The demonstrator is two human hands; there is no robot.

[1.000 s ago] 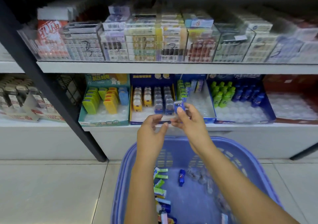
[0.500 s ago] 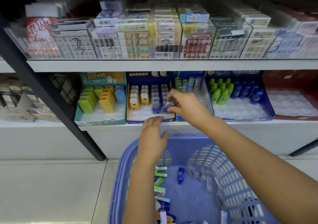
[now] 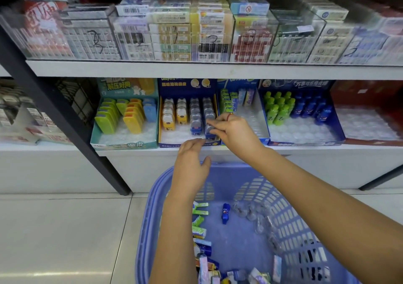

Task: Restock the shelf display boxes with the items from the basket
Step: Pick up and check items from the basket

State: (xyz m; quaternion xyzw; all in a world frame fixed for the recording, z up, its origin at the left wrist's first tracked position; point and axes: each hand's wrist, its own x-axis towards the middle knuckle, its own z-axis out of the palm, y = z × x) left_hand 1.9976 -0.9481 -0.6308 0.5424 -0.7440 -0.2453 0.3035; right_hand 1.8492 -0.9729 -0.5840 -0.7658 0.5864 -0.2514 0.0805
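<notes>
My right hand (image 3: 234,131) reaches into the dark blue display box (image 3: 174,144) on the lower shelf. It pinches a small blue item with a clear dome (image 3: 209,131) at the front of the box's right row. My left hand (image 3: 192,163) hovers with relaxed fingers just below the shelf edge, above the blue plastic basket (image 3: 290,216), and holds nothing. In the basket lie a small blue bottle (image 3: 226,213), green packs (image 3: 199,211) and several clear and coloured items.
Beside the blue box stand a teal box (image 3: 122,144) with green and yellow items, a box of green packs (image 3: 231,100) and a box of green and blue bottles (image 3: 305,139). A red box (image 3: 370,91) is at the right. Clear bins fill the upper shelf (image 3: 196,69). A black post (image 3: 65,118) slants at left.
My right hand carried the small blue item from above the basket into the dark blue box and lowered it to the front of the right row. My left hand let go and dropped back.
</notes>
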